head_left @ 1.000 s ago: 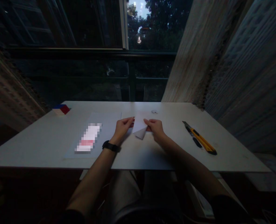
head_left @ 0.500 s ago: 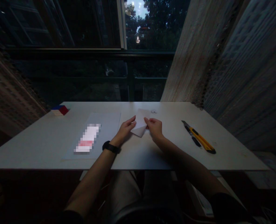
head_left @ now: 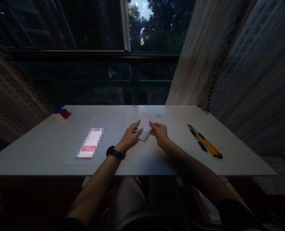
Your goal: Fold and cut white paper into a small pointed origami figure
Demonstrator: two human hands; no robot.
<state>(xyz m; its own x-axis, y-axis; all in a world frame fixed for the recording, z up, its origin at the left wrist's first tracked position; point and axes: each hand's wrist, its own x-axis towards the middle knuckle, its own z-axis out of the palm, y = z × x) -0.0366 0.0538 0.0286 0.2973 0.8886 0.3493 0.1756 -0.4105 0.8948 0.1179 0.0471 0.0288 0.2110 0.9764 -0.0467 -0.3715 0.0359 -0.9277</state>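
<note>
A small folded sheet of white paper (head_left: 145,123) is held just over the middle of the table, its lower end creased to a slanted point. My left hand (head_left: 130,134), with a black watch on the wrist, grips the paper's left edge, thumb on top near the lower fold. From the other side my right hand (head_left: 159,131) pinches the right edge between thumb and curled fingers. The paper's underside and some of the fingertips are hidden.
On the white table (head_left: 142,163), a larger white sheet (head_left: 113,128) lies left under a blurred-out phone-like rectangle (head_left: 90,143). A yellow utility knife (head_left: 208,144) and a black pen-like tool (head_left: 199,139) lie right. A red-blue-white block (head_left: 61,114) sits far left.
My left thumb has shifted right and slightly down onto the paper's lower fold, and the lower left corner now looks narrower. My right hand keeps its pinch almost unmoved.
</note>
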